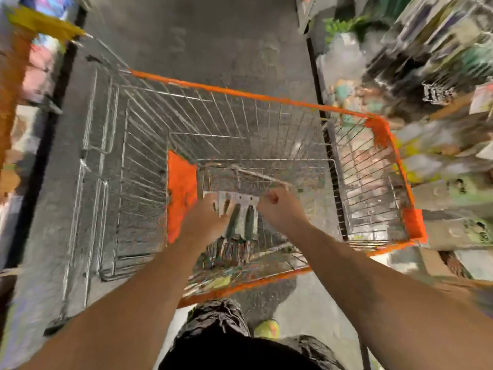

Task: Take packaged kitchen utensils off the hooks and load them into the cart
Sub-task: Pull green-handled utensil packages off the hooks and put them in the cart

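Orange-rimmed cart [256,97] gapes below my left hand [206,220], which grips the utensil pack [241,217] by its near edge over the basket, ready to drop; my right hand [277,206] beside it is clenched, apparently holding nothing

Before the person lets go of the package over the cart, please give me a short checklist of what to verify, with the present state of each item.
1. Utensil package is over the cart basket, not outside its rim: ok.
2. Left hand holds the package: ok, its fingers lie on the card.
3. Right hand also grips the package: cannot tell; it is curled at the card's edge, contact is blurred.
4. Landing place is free: ok, only other packages lie on the basket floor below.
5. Package is whole: cannot tell, the picture is blurred.
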`<state>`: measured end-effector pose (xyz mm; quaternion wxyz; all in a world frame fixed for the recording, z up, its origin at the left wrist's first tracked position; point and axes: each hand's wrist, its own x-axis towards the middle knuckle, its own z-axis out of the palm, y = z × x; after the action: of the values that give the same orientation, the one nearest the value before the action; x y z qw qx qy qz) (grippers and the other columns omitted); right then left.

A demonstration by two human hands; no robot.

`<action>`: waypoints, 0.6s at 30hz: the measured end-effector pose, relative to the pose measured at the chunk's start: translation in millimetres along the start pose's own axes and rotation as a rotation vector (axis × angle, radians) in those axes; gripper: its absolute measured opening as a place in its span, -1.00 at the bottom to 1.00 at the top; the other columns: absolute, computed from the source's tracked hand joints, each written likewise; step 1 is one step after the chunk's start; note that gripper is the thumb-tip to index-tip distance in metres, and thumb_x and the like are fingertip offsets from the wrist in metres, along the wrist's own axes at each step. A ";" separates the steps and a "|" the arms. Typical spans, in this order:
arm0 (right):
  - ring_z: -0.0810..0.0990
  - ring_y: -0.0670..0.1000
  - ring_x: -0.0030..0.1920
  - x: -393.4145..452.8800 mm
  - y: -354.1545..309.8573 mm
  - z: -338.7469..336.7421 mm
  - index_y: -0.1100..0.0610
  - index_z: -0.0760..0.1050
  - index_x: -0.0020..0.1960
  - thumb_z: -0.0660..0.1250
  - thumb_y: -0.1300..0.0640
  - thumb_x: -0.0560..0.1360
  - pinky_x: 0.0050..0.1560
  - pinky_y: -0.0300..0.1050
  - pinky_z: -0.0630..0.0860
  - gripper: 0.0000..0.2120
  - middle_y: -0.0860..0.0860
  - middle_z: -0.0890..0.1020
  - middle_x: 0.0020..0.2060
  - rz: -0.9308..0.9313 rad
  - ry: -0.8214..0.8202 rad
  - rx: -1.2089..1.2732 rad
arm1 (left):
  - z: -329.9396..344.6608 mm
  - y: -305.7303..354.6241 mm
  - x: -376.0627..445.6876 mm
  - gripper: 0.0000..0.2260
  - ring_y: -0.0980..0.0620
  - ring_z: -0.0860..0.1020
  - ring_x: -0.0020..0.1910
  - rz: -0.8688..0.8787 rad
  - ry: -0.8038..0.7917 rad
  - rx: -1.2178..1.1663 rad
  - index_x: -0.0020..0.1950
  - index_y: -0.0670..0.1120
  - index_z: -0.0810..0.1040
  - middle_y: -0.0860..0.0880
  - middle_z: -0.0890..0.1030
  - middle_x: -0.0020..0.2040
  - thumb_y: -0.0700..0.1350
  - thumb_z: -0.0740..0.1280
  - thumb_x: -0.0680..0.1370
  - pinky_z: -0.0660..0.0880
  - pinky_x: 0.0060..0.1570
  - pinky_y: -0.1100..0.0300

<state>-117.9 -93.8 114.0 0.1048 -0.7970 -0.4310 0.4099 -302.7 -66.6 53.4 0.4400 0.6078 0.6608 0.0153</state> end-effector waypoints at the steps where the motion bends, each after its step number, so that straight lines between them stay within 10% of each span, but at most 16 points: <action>1: 0.40 0.01 -0.29 8.8 3.3 11.4 -0.04 0.31 -0.21 0.33 0.06 0.56 -0.39 -0.21 0.31 -0.76 -0.08 0.39 -0.32 0.021 -0.009 -0.015 | 6.6 -8.5 8.7 -0.50 -0.11 0.58 0.02 -0.033 -0.024 -0.014 0.57 -0.16 0.36 -0.21 0.59 0.28 -0.03 0.34 0.66 0.50 -0.04 0.08; 6: 0.39 0.01 -0.34 48.1 28.7 67.7 0.00 0.32 -0.21 0.37 0.12 0.53 -0.47 -0.17 0.25 -0.75 -0.06 0.39 -0.35 0.155 -0.097 -0.064 | 47.5 -47.4 48.2 -0.44 0.06 0.57 -0.27 -0.193 -0.164 -0.141 0.62 -0.15 0.30 -0.06 0.60 -0.10 -0.16 0.39 0.65 0.46 -0.29 0.19; 11: 0.64 0.15 0.00 81.6 58.5 117.4 0.17 0.43 0.28 0.43 0.08 0.53 -0.16 -0.06 0.56 -0.61 0.11 0.63 0.04 0.272 -0.227 -0.076 | 92.0 -79.4 69.9 -0.48 -0.20 0.50 0.41 -0.306 -0.185 -0.144 0.56 -0.17 0.34 -0.19 0.47 0.47 -0.13 0.39 0.63 0.45 0.32 0.01; 18: 0.62 0.05 -0.02 126.5 84.6 165.0 0.17 0.39 0.29 0.53 0.07 0.47 -0.10 -0.06 0.66 -0.50 0.11 0.58 0.07 0.427 -0.184 -0.027 | 144.7 -98.4 90.5 -0.47 -0.05 0.61 -0.01 -0.351 -0.063 -0.231 0.50 -0.15 0.41 -0.09 0.58 0.17 -0.32 0.42 0.54 0.61 -0.14 0.04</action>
<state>-152.8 -78.0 -107.2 -0.0346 -0.8308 -0.2656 0.4879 -282.1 -92.9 -140.8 0.5229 0.4290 0.7365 -0.0051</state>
